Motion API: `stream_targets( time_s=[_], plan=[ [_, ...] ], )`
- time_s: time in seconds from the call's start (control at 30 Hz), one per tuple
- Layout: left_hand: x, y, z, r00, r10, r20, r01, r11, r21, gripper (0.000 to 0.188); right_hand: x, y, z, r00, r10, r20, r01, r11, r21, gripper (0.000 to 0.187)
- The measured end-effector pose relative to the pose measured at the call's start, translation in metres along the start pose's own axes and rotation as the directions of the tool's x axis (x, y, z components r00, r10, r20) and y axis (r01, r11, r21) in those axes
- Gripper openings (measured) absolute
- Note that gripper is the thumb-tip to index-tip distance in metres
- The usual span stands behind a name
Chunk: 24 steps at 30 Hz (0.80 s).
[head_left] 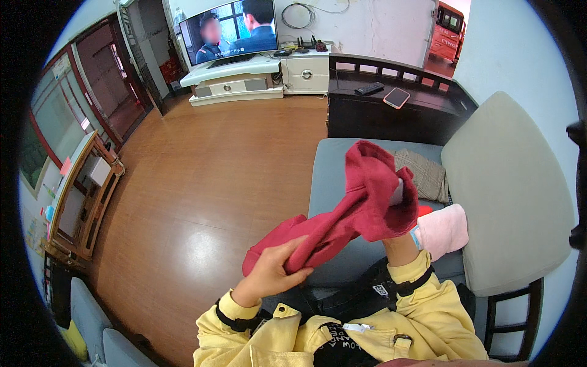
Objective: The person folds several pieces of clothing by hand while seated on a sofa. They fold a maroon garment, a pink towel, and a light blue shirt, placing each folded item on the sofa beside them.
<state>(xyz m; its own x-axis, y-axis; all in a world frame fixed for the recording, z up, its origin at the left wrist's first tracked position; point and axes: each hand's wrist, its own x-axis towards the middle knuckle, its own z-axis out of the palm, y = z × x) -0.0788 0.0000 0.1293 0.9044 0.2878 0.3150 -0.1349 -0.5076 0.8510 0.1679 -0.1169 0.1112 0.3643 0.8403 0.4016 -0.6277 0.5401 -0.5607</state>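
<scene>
A dark red garment (pixel 330 223) is held up in front of me over the sofa seat's edge, bunched and hanging in folds. My left hand (pixel 275 269) grips its lower left part, thumb on top and fingers wrapped round beneath. My right hand goes up into the garment's opening on the right; only the wrist (pixel 400 249) shows, and the fingers are hidden by the cloth. Just right of that wrist lies a folded pink cloth (pixel 445 231) on the seat, with bits of red and blue fabric next to it. Behind the garment sits a folded brown plaid cloth (pixel 422 176).
A blue-grey seat cushion (pixel 330 165) and pale backrest (pixel 507 189) stand at the right. On the dark wooden armrest (pixel 354 119) are a phone (pixel 397 98) and a remote control (pixel 369 88). A television (pixel 232 33) stands at the back; a wooden table (pixel 79 189) is at the left.
</scene>
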Motion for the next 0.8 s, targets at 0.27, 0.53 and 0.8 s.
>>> stream_targets(
  time_s=[0.27,0.53,0.8],
  plan=[
    [-0.015,-0.044,0.037,0.977,0.002,-0.213,0.058,0.961,0.271,0.064,-0.005,-0.018,-0.027,0.949,-0.228,-0.219,0.154,0.938,-0.310,0.057],
    [0.003,-0.067,0.037,0.943,0.216,-0.255,-0.036,0.823,0.567,0.040,0.019,-0.035,-0.050,0.923,-0.281,-0.262,0.218,0.945,-0.244,0.051],
    [0.015,-0.099,0.081,0.988,-0.135,-0.076,0.155,0.884,0.442,0.018,0.006,-0.040,-0.101,0.870,-0.265,-0.416,0.214,0.963,-0.166,0.048]
  ],
)
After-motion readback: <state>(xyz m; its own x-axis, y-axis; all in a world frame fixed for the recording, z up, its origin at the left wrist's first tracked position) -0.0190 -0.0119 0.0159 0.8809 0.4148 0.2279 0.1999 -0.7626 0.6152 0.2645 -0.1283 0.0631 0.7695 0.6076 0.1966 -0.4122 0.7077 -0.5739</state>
